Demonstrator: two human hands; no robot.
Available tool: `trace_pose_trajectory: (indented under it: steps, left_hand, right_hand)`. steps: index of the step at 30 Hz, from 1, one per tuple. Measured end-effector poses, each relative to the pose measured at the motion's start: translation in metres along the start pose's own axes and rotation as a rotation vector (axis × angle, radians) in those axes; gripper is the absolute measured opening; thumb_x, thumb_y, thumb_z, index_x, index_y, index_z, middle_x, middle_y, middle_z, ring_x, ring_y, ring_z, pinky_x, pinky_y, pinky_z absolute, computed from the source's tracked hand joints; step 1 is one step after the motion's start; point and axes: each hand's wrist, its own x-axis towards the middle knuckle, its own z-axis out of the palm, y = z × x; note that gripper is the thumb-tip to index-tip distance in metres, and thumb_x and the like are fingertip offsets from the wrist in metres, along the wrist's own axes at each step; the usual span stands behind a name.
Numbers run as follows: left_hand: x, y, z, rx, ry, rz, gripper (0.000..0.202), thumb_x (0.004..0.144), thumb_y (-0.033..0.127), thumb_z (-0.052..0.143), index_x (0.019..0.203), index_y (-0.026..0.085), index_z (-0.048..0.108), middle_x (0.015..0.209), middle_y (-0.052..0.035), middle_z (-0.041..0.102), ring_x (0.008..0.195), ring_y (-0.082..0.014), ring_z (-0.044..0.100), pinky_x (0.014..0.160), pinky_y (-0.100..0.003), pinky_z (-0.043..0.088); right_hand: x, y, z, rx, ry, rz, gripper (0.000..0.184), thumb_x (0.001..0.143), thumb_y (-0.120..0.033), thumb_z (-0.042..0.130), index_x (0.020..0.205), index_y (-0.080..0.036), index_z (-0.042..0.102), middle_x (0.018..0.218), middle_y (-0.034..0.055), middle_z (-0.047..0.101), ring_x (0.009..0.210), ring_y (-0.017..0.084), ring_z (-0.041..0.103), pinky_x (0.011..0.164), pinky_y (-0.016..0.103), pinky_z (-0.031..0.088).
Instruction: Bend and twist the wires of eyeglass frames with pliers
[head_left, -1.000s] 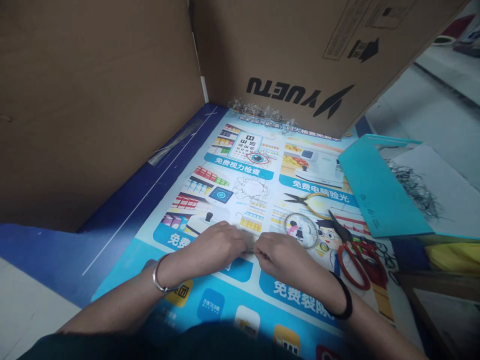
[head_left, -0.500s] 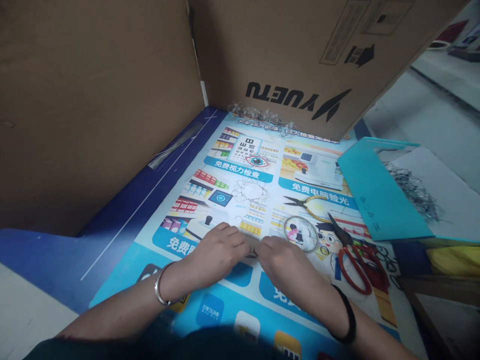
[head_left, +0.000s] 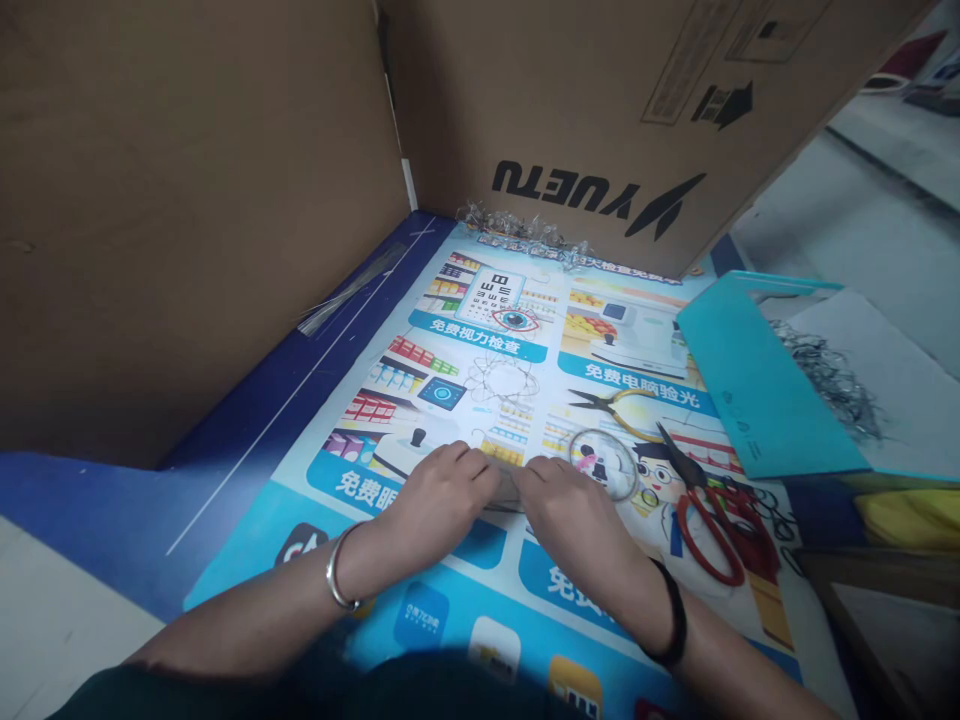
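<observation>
My left hand (head_left: 450, 490) and my right hand (head_left: 566, 505) are close together low over the printed poster (head_left: 337, 570), fingers curled inward. Between them shows a grey, thin wire piece (head_left: 507, 490), gripped from both sides; most of it is hidden by the fingers. Just beyond the hands lies a flower-shaped wire loop (head_left: 504, 380). A round wire ring (head_left: 634, 470) rests beside my right hand. Further right are yellow-handled pliers (head_left: 626, 410) and red-handled scissors (head_left: 697, 500).
Cardboard panels (head_left: 555, 100) rise behind and to the left. Tangled wire pieces (head_left: 525, 230) line the back edge. A turquoise folder (head_left: 739, 400) holds a heap of wire bits (head_left: 832, 380). Straight wires (head_left: 352, 290) lie at left; small black rings (head_left: 780, 515) lie at right.
My hands have moved slightly apart, so more of the wire piece shows between them. The other things lie as before.
</observation>
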Motion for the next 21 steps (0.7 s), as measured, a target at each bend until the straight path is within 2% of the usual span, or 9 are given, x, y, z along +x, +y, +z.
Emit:
trace_pose_trajectory:
  steps: [4, 9, 13, 16, 21]
  left_hand:
    - [0.0, -0.004, 0.007, -0.107, 0.044, -0.105, 0.018, 0.08, 0.003, 0.043, 0.078, 0.014, 0.058, 0.075, -0.0053, 0.057, 0.073, -0.019, 0.053, 0.065, -0.031, 0.046]
    - [0.004, -0.009, 0.009, -0.427, 0.059, -0.264, 0.018, 0.083, 0.009, 0.045, 0.081, 0.017, 0.062, 0.076, -0.0031, 0.062, 0.073, -0.0149, 0.057, 0.064, -0.026, 0.045]
    - [0.008, -0.009, 0.006, -0.695, 0.038, -0.433, 0.012, 0.078, 0.011, 0.052, 0.073, 0.018, 0.06, 0.072, 0.0012, 0.061, 0.069, -0.0121, 0.056, 0.063, -0.023, 0.041]
    - [0.011, -0.007, 0.006, -0.851, 0.004, -0.529, 0.008, 0.077, 0.015, 0.054, 0.072, 0.017, 0.059, 0.067, 0.0028, 0.059, 0.064, -0.0107, 0.053, 0.06, -0.022, 0.039]
    - [0.012, -0.006, 0.014, -1.023, -0.007, -0.612, 0.007, 0.077, 0.02, 0.054, 0.072, 0.016, 0.056, 0.063, 0.0036, 0.054, 0.06, -0.0096, 0.05, 0.057, -0.021, 0.038]
  right_hand:
    - [0.006, 0.009, 0.008, 0.279, 0.02, 0.059, 0.019, 0.085, -0.011, 0.045, 0.077, -0.016, 0.061, 0.075, 0.0038, 0.061, 0.073, 0.014, 0.055, 0.065, 0.024, 0.037]
    - [0.011, 0.014, 0.008, 0.662, 0.028, 0.173, 0.014, 0.079, -0.012, 0.051, 0.07, -0.019, 0.06, 0.069, -0.0022, 0.06, 0.067, 0.011, 0.054, 0.062, 0.022, 0.037]
    - [0.013, 0.016, 0.01, 0.991, -0.042, 0.311, 0.009, 0.077, -0.022, 0.054, 0.071, -0.019, 0.061, 0.061, -0.0036, 0.057, 0.057, 0.01, 0.05, 0.054, 0.022, 0.037]
    - [0.013, 0.017, 0.016, 1.242, -0.085, 0.383, 0.012, 0.076, -0.03, 0.057, 0.075, -0.018, 0.06, 0.063, -0.0023, 0.058, 0.057, 0.011, 0.053, 0.053, 0.023, 0.042]
    - [0.015, 0.018, 0.023, 1.435, -0.091, 0.429, 0.02, 0.072, -0.037, 0.064, 0.074, -0.017, 0.06, 0.065, -0.0017, 0.058, 0.059, 0.011, 0.057, 0.058, 0.026, 0.049]
